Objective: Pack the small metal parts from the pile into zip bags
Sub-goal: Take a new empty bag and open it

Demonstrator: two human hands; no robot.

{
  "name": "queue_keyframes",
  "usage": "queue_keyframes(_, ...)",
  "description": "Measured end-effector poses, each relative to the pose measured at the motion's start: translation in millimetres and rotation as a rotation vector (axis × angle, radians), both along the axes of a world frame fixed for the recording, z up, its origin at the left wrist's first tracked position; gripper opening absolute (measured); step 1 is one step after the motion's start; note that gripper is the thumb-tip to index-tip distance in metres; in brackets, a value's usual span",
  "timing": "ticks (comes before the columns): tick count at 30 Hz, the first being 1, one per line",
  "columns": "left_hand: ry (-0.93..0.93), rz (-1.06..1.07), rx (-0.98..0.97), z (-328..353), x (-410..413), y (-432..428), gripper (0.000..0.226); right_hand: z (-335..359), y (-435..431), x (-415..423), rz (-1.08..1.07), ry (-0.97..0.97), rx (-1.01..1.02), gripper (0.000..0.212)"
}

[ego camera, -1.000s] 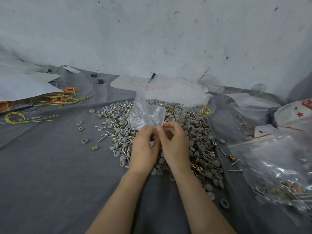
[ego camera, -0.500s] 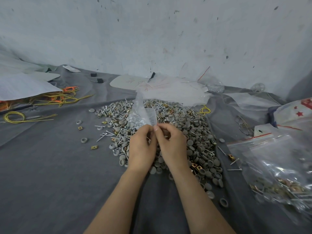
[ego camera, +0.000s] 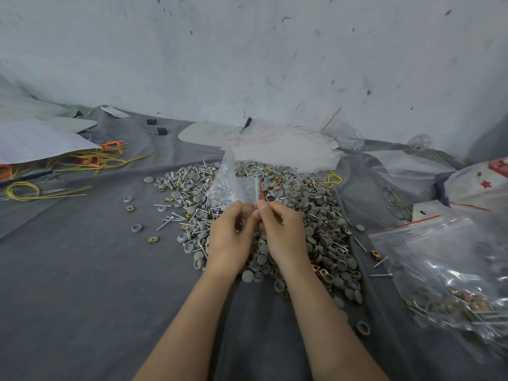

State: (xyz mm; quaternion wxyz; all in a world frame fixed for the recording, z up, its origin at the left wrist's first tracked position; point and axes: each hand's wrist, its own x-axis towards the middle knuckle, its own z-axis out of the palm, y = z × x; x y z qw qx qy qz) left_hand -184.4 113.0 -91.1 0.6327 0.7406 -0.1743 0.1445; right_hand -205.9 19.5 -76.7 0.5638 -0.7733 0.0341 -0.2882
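A pile of small parts, grey round caps, silver screws and brass clips, lies on the grey cloth in the middle. Above its near side I hold a small clear zip bag upright, its red zip strip on the right edge. My left hand pinches the bag's lower edge from the left. Fingers of my right hand pinch the same edge just beside it, at the red strip. Both hands hide the bag's bottom.
A large zip bag holding packed parts lies at the right. Loose caps, screws and brass clips are scattered left of the pile. Yellow and orange wires lie at the far left, white plastic sheets behind the pile, a wall beyond.
The bag has turned between my fingers, narrowing edge-on, so its red zip strip now shows at the right. Both hands stayed close together over the pile's near side.
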Motion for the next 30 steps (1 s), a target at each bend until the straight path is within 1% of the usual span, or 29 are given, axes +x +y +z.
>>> queue_keyframes(4, -0.077, 0.01, 0.07, -2.7, -0.9, 0.3, 0.021, -0.8, 1.7, -1.0, 0.016, -0.03, -0.001, 0.022)
queue_keyframes(7, -0.075, 0.007, 0.071, -2.2, -1.0, -0.4, 0.023, -1.5, 1.5, -0.4, 0.006, -0.035, -0.007, 0.022)
queue_keyframes(10, -0.081, -0.004, 0.089, -1.5, -2.4, -1.3, 0.02, -0.3, 2.0, -1.4, -0.018, -0.04, 0.003, 0.026)
queue_keyframes(13, -0.082, -0.003, 0.086, -1.0, -3.0, -1.0, 0.02, 0.2, 3.9, -2.1, -0.012, -0.032, 0.029, 0.022)
queue_keyframes(18, -0.062, 0.014, 0.091, -1.3, -3.1, -1.4, 0.018, -0.6, 4.7, -1.4, -0.032, -0.022, -0.012, 0.019)
queue_keyframes(21, -0.069, 0.029, 0.107, -1.1, -4.1, -2.1, 0.021, -0.2, 5.0, -1.8, -0.078, -0.016, -0.089, 0.025)
queue_keyframes(25, -0.087, 0.051, 0.181, -3.9, -4.2, -3.1, 0.016, 0.0, 5.6, -2.4, -0.111, -0.032, -0.176, 0.029)
queue_keyframes(27, -0.151, 0.095, 0.266, -5.3, -3.3, -2.2, 0.009, -0.1, 5.6, -3.0, -0.104, -0.037, -0.23, 0.027)
queue_keyframes(30, -0.249, 0.171, 0.347, -4.2, -3.7, -0.6, 0.017, -0.4, 4.1, -4.4, -0.138, -0.065, -0.322, 0.025)
